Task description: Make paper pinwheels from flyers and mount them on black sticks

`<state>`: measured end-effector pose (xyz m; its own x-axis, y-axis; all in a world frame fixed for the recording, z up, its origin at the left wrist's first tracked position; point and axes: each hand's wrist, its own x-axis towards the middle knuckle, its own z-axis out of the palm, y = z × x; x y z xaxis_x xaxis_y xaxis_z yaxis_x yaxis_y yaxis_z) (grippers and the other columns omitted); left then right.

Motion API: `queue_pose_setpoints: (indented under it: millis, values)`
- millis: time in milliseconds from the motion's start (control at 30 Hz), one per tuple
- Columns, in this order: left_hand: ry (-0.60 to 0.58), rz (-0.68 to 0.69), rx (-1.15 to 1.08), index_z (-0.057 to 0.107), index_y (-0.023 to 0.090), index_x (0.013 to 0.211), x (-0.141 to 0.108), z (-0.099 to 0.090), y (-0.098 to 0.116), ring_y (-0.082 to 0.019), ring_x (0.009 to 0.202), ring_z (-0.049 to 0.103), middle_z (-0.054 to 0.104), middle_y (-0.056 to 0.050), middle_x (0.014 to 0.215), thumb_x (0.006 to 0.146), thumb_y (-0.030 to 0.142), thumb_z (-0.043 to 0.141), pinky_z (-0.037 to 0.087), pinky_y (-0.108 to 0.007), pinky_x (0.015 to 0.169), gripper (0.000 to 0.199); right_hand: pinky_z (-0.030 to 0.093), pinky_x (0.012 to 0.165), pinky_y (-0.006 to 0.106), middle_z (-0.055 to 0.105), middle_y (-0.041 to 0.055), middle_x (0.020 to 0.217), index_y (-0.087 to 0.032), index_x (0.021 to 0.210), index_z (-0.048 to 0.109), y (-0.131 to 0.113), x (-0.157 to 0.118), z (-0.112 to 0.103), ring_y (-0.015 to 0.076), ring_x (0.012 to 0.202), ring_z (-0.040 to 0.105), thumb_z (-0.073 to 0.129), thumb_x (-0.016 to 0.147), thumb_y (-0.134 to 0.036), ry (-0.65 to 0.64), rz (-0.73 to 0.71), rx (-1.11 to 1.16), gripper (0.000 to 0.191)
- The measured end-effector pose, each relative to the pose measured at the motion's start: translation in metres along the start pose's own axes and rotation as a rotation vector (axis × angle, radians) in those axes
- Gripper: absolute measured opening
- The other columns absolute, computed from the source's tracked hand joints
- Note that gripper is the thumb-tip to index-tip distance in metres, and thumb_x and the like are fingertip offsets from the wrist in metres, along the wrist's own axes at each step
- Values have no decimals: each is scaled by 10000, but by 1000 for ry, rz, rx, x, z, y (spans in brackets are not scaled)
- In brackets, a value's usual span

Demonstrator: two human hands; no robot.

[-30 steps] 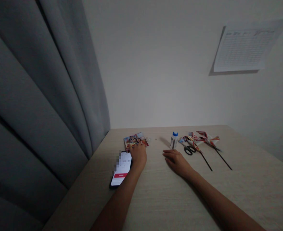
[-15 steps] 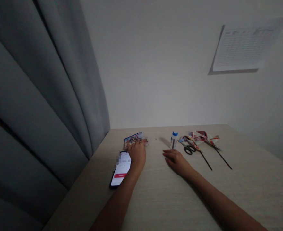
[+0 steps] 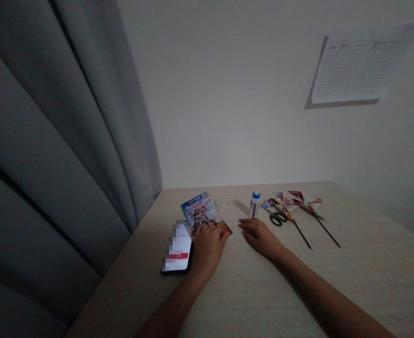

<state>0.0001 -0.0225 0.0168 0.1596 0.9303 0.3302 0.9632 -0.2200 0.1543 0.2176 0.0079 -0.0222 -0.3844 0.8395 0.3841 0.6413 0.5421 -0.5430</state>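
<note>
My left hand [image 3: 209,249] lies on the lower edge of a colourful printed booklet [image 3: 200,210], its fingers pressed onto the cover. Just left of that hand is a black smartphone [image 3: 177,251], its lit screen partly pixelated. My right hand [image 3: 259,237] rests flat on the bare tabletop, holding nothing. Nearest to it are a white glue bottle with a blue cap [image 3: 255,204] and black-handled scissors [image 3: 277,218]. Paper pinwheels on black sticks [image 3: 293,201] lie beyond the scissors.
The light wooden table [image 3: 263,295] meets a white wall at the back, and its left edge runs along a grey curtain [image 3: 66,141]. A printed sheet [image 3: 351,68] is fixed to the wall. Small scraps lie near the booklet.
My left hand has slid toward me and to the right, and the booklet now reaches further toward me and shows more of its cover. My right hand has stayed in place.
</note>
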Motion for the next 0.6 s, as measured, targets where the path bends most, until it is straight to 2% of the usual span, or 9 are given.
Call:
queue_pose_setpoints:
  millis: [100, 167, 233, 433, 600]
  values:
    - [13, -35, 17, 717, 247, 1069, 4, 7, -2, -272, 1079, 574, 691, -79, 1122, 971, 385, 476, 415, -424, 960, 295, 456, 1059, 464, 682, 107, 1262, -208, 1158, 728, -2, 0, -1, 254, 1178, 605, 554, 905, -235, 3, 1, 16, 308]
    - [14, -80, 53, 686, 205, 1153, 7, 12, -3, -297, 1137, 541, 641, -119, 1227, 957, 366, 496, 404, -445, 988, 316, 463, 1055, 459, 696, 105, 1235, -213, 1133, 739, -3, 0, -3, 250, 1167, 615, 551, 909, -242, 5, -4, 39, 293]
    - [-7, -68, 55, 681, 187, 1166, 7, 16, -3, -310, 1189, 510, 620, -133, 1267, 946, 363, 518, 378, -464, 1035, 326, 471, 1049, 449, 709, 100, 1209, -219, 1118, 743, -3, -1, -5, 243, 1152, 626, 544, 915, -246, 7, -13, 74, 286]
    - [-96, 76, -97, 704, 257, 1107, -4, 15, 3, -269, 1159, 547, 661, -74, 1209, 945, 343, 528, 391, -449, 1040, 254, 494, 1029, 416, 709, 99, 1197, -207, 1113, 731, -2, -5, -9, 226, 1125, 643, 518, 897, -195, 41, 22, 198, 303]
    - [-153, 249, -374, 704, 241, 1022, -4, 16, 9, -203, 1121, 575, 687, -31, 1130, 911, 190, 550, 417, -365, 1040, 197, 478, 1053, 411, 692, 105, 1230, -200, 1126, 723, -9, -3, -11, 228, 1157, 627, 515, 882, -165, 27, 16, 177, 322]
